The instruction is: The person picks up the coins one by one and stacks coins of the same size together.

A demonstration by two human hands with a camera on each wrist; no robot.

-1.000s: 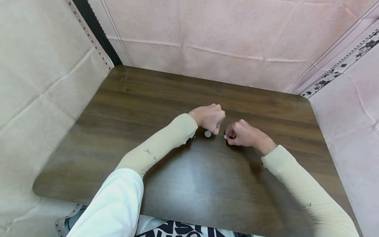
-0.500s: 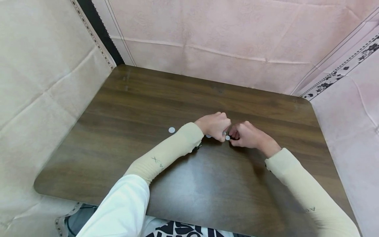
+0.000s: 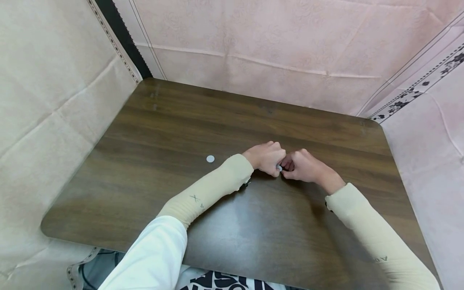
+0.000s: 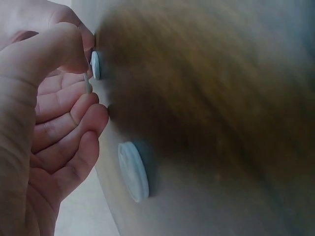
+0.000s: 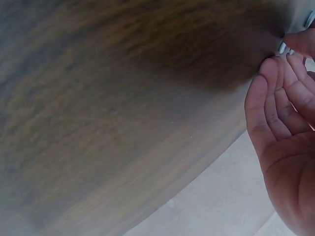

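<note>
In the head view my left hand (image 3: 266, 158) meets my right hand (image 3: 303, 166) near the middle of the table. Between the thumb and a finger of my left hand is a thin white disc (image 4: 87, 82), pinched edge-on to the left wrist camera. Just beside it a second small white disc (image 4: 96, 65) sits on the tabletop, at the curled fingertips of my right hand, its thumb and fingers around its edge. A third white disc (image 4: 133, 172), with a raised rim, lies flat near my left hand; the left hand and sleeve hide it in the head view.
Another white disc (image 3: 210, 159) lies on the dark wooden table (image 3: 174, 121), left of the hands. Pale patterned cloth (image 3: 253, 48) hangs behind the table and along its sides. The front table edge runs close to the person's body.
My left hand has moved right and slightly nearer, bringing its pinched disc up to the right hand. The disc on the left came into sight from behind the left forearm. The right hand barely moved.
</note>
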